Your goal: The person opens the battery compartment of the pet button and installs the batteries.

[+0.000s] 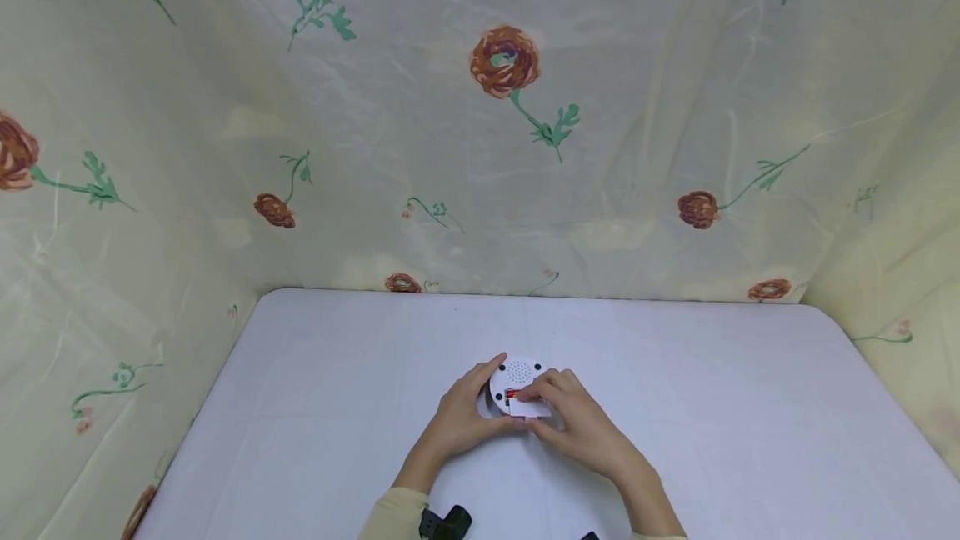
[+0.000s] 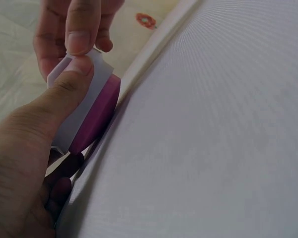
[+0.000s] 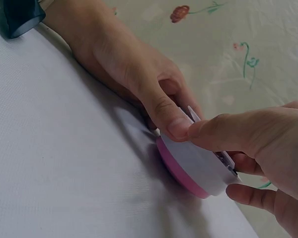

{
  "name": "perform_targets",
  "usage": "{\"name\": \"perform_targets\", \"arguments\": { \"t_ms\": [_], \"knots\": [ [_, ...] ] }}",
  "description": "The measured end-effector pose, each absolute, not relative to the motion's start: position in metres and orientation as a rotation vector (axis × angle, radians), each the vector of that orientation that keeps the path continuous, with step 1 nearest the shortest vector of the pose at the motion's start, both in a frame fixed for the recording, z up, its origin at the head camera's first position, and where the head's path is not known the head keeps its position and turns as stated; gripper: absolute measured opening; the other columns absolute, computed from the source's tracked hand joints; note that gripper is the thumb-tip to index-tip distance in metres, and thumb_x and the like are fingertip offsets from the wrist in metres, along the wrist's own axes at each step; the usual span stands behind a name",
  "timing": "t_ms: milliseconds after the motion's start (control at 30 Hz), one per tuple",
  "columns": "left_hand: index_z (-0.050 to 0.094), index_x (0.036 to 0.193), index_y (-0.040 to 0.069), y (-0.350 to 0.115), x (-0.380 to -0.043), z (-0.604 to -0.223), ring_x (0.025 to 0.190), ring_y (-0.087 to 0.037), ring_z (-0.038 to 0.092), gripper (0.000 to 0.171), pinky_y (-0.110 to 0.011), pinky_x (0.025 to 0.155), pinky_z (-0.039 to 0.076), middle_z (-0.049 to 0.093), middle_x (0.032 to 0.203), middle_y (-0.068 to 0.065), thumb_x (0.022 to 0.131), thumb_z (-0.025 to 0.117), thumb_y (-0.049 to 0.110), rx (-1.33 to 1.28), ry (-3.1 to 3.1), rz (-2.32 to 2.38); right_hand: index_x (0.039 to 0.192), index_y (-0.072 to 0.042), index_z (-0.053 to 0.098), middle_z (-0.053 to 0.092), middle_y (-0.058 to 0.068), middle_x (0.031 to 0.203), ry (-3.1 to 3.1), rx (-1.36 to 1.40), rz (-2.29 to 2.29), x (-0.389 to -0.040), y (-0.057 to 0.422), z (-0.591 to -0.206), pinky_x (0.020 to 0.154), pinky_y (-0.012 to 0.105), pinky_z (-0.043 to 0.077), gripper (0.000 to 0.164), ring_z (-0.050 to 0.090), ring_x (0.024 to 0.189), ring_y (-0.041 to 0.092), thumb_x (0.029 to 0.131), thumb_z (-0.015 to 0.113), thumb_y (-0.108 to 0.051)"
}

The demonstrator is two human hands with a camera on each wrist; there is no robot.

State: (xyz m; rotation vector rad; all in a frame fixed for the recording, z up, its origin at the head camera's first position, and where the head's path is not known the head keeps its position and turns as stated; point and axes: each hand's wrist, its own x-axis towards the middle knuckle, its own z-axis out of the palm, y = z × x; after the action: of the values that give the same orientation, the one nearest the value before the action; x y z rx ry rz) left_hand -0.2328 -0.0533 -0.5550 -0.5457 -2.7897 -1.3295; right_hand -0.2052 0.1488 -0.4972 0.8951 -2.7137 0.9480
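A round white device point(image 1: 520, 372) lies with its underside up, showing speaker holes, dark feet and a battery slot holding a red battery point(image 1: 513, 394). Its lower band point(image 2: 97, 116) is pink-purple. My left hand point(image 1: 463, 415) grips the device from the left, thumb along the near edge and fingers round the far side. A thin white battery cover point(image 1: 529, 409) sits tilted over the slot. My right hand point(image 1: 573, 423) pinches the cover, index fingertip by the battery and thumb at the near edge, touching the left thumb. The right fingers partly hide the slot.
A white cloth covers the table point(image 1: 337, 373). Flower-print curtains point(image 1: 420, 132) stand behind it and at both sides. A dark wrist camera point(image 1: 447, 522) sits at my left wrist.
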Motion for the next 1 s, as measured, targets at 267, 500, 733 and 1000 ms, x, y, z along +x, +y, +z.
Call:
{"name": "perform_targets", "arguments": {
  "t_ms": [267, 500, 733, 1000],
  "knots": [
    [0.031, 0.147, 0.032, -0.0533, -0.232, -0.5533, 0.131, -0.022, 0.045, 0.097, -0.05, 0.104, 0.039, 0.046, 0.144, 0.003, 0.066, 0.069, 0.069, -0.513, -2.814, -1.336, 0.097, -0.022, 0.068, 0.059, -0.01, 0.101, -2.681, 0.889, 0.934, -0.2064, 0.1466, -0.4983, 0.084, 0.031, 0.046, 0.023, 0.043, 0.096, 0.004, 0.077, 0.076, -0.013],
    [0.03, 0.147, 0.034, -0.0537, -0.2327, -0.5541, 0.131, -0.022, 0.045, 0.095, -0.05, 0.104, 0.039, 0.045, 0.145, 0.001, 0.068, 0.071, 0.066, -0.513, -2.822, -1.342, 0.094, -0.023, 0.07, 0.063, -0.01, 0.103, -2.625, 0.962, 0.931, -0.2092, 0.1492, -0.4996, 0.083, 0.031, 0.047, 0.018, 0.047, 0.097, 0.005, 0.078, 0.075, -0.015],
    [0.03, 0.147, 0.033, -0.0542, -0.234, -0.5544, 0.13, -0.021, 0.046, 0.096, -0.048, 0.104, 0.04, 0.046, 0.144, 0.001, 0.067, 0.072, 0.065, -0.556, -2.798, -1.34, 0.097, -0.018, 0.074, 0.067, -0.004, 0.105, -2.534, 1.063, 0.948, -0.2117, 0.1528, -0.5025, 0.084, 0.032, 0.047, 0.019, 0.053, 0.099, 0.011, 0.08, 0.073, -0.011],
    [0.031, 0.148, 0.028, -0.0552, -0.2336, -0.5571, 0.129, -0.018, 0.046, 0.097, -0.045, 0.105, 0.04, 0.047, 0.142, 0.003, 0.068, 0.073, 0.062, -0.587, -2.77, -1.37, 0.099, -0.018, 0.075, 0.068, -0.003, 0.106, -2.503, 1.079, 0.958, -0.2131, 0.1506, -0.5068, 0.082, 0.031, 0.046, 0.021, 0.053, 0.098, 0.011, 0.079, 0.073, -0.011]
  ]
}}
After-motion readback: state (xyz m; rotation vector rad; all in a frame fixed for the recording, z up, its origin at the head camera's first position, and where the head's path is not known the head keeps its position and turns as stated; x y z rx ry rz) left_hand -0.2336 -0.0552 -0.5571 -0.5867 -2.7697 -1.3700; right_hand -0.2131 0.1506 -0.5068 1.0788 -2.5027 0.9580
